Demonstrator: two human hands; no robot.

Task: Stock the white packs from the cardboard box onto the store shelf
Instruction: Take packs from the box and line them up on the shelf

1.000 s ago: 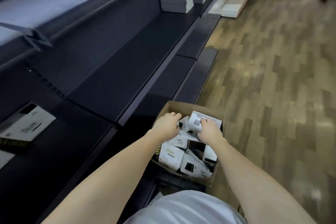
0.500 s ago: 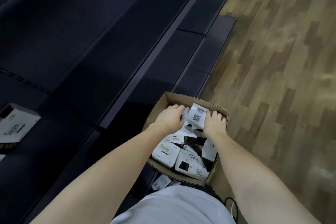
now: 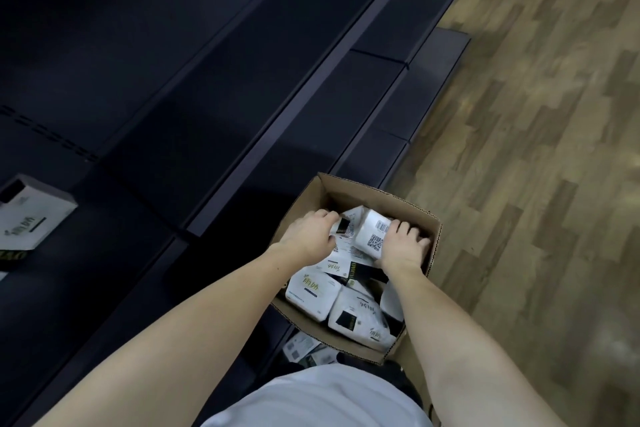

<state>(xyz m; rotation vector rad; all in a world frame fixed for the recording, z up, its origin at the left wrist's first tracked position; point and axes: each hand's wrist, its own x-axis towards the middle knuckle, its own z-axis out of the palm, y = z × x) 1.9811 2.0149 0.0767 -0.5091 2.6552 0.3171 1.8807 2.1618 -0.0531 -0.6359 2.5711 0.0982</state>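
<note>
**Lifting Packs From the Box**

Grasping the top white pack (image 3: pixel 372 234), the right hand (image 3: pixel 401 246) curls around its right side. The left hand (image 3: pixel 308 234) grips the pack's left side with curled fingers. The pack lies tilted on the loose pile inside the cardboard box (image 3: pixel 408 208), which stands beside the dark shelf (image 3: pixel 194 135).

Risk: a two-sided hold may slip on smooth wrapping, dropping the pack back or dislodging neighbouring packs.

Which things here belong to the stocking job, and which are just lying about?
Job:
cardboard box
QR-code pack, held by both hands: left hand, right hand
loose white packs
dark shelf

Lying about:
grey carton on the shelf
wooden floor
</note>
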